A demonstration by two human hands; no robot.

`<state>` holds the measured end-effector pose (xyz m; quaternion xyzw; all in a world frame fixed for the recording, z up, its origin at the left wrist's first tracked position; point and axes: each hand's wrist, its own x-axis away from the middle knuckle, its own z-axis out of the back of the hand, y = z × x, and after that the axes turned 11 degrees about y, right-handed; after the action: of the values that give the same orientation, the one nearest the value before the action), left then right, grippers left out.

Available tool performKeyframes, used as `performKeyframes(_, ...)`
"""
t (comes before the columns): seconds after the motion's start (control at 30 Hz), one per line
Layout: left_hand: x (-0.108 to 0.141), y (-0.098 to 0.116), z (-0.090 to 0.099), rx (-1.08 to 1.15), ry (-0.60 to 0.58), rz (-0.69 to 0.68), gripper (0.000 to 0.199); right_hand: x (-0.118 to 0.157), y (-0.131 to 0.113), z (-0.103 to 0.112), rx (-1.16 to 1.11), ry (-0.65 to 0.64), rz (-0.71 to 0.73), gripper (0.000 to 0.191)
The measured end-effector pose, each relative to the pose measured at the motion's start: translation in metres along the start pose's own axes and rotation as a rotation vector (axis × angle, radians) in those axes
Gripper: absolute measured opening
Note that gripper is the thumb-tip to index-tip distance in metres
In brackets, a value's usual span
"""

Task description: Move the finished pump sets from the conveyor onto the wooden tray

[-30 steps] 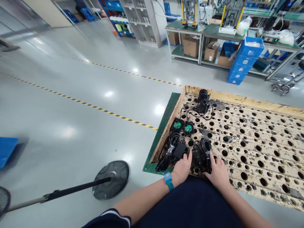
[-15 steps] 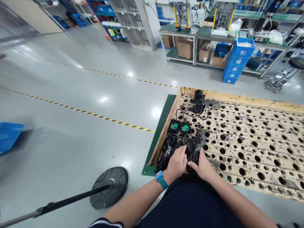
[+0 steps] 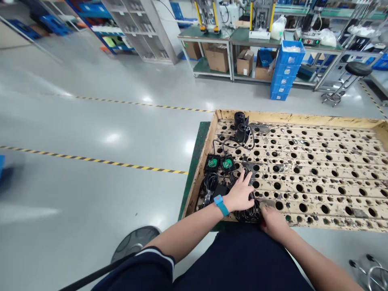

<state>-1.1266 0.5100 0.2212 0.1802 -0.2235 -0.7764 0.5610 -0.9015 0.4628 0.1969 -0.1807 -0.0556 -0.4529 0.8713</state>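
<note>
My left hand [image 3: 241,195], with a teal watch on the wrist, lies over a pile of black power adapters with coiled cables [image 3: 246,210] at the near left corner of a perforated wooden board [image 3: 318,169]. My right hand [image 3: 273,221] rests at the board's near edge, touching the same cable bundle. Two small black boxes with green circuit boards [image 3: 220,163] lie just beyond my left hand. Farther back stands a black cylindrical device [image 3: 241,126] with a looped cord.
The board sits on a green mat [image 3: 197,157] on the grey floor. A round black stand base with a pole [image 3: 133,246] lies at my left. Workbenches, cardboard boxes and stacked blue crates [image 3: 283,70] line the back; a stool [image 3: 354,76] stands at right.
My left hand slid right across the adapters, fingers spread over the cables. My right hand drew back to the board's near edge. My view swung left and up.
</note>
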Motion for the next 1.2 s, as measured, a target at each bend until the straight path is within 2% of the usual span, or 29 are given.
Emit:
performKeyframes(0.07,0.000,0.009,-0.005,-0.005,0.057,0.014,0.039,-0.006,0.003,0.004,0.086,0.041,0.118,0.037)
performKeyframes(0.13,0.004,0.018,-0.013,-0.011,0.120,0.031,0.050,-0.010,0.010,0.008,0.169,0.100,0.174,0.034)
performKeyframes(0.23,0.017,0.031,-0.032,-0.036,0.168,0.074,0.055,-0.010,0.027,0.008,0.205,0.152,0.123,0.029)
performKeyframes(0.33,0.036,0.036,-0.046,-0.054,0.136,0.061,0.069,-0.009,0.044,0.007,0.061,0.154,0.043,0.038)
performKeyframes(0.4,0.044,0.033,-0.046,-0.050,0.116,0.022,0.082,-0.016,0.053,0.011,-0.135,0.149,0.008,0.047)
performKeyframes(0.47,0.043,0.026,-0.034,-0.040,0.131,0.014,0.086,-0.035,0.061,0.024,-0.331,0.195,-0.055,0.046)
performKeyframes(0.57,0.019,0.009,0.006,0.009,0.266,0.061,0.070,-0.092,0.067,0.057,-0.530,0.363,-0.176,0.030)
performKeyframes(0.67,-0.033,-0.016,0.056,0.089,0.489,0.137,0.046,-0.173,0.062,0.093,-0.626,0.533,-0.227,0.040)
performKeyframes(0.73,-0.073,-0.036,0.084,0.040,0.562,0.198,0.050,-0.227,0.052,0.112,-0.631,0.573,-0.232,0.049)
performKeyframes(0.77,-0.092,-0.047,0.095,-0.025,0.541,0.223,0.060,-0.251,0.046,0.119,-0.626,0.570,-0.224,0.056)
performKeyframes(0.8,-0.109,-0.057,0.103,-0.098,0.473,0.237,0.073,-0.272,0.040,0.124,-0.621,0.559,-0.208,0.064)
performKeyframes(0.83,-0.123,-0.068,0.110,-0.159,0.376,0.241,0.082,-0.290,0.034,0.126,-0.620,0.545,-0.185,0.070)
performKeyframes(0.87,-0.134,-0.080,0.115,-0.195,0.274,0.239,0.081,-0.304,0.029,0.127,-0.621,0.534,-0.157,0.074)
performKeyframes(0.93,-0.145,-0.103,0.125,-0.198,0.151,0.231,0.050,-0.324,0.022,0.122,-0.625,0.526,-0.117,0.076)
performKeyframes(0.97,-0.145,-0.114,0.129,-0.186,0.145,0.230,0.032,-0.331,0.019,0.118,-0.629,0.522,-0.102,0.074)
performKeyframes(1.0,-0.144,-0.125,0.135,-0.168,0.189,0.240,0.022,-0.335,0.016,0.113,-0.633,0.516,-0.091,0.071)
performKeyframes(1.13,-0.131,-0.158,0.158,0.025,0.572,0.364,0.030,-0.347,-0.001,0.102,-0.551,0.477,-0.113,0.068)
performKeyframes(1.2,-0.128,-0.165,0.165,0.119,0.680,0.408,0.032,-0.354,-0.012,0.105,-0.454,0.437,-0.145,0.073)
